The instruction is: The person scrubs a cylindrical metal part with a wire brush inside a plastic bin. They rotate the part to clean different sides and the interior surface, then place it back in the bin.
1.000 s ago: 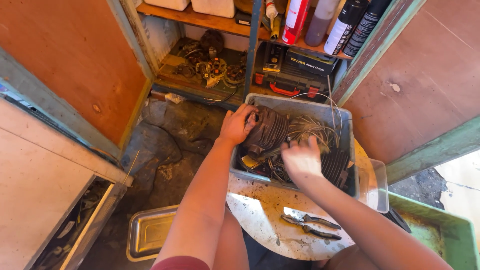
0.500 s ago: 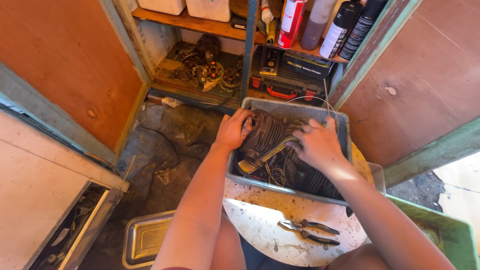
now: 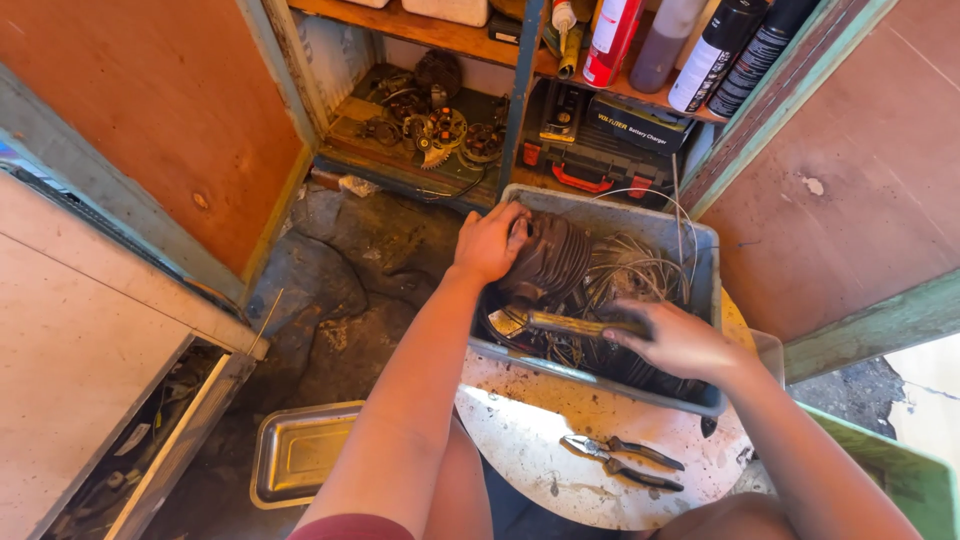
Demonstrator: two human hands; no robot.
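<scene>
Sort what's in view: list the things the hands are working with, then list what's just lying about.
In hand: left hand on finned engine cylinder; right hand gripping long metal tool; grey parts bin; wire tangle.

Lying about: pliers; metal tray; spray cans; battery charger case.

A bin [image 3: 610, 215] is set on a round table [image 3: 520, 430] at centre; pliers [image 3: 622, 462] are laid below it, a tray [image 3: 300, 455] lower left.

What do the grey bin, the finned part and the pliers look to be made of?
Bin: probably plastic, dull grey, with smooth moulded walls. Finned part under the left hand: looks like cast metal, dark and grimy, ribbed all round. Pliers: steel jaws, dark handles, perhaps rubber-coated.
</scene>
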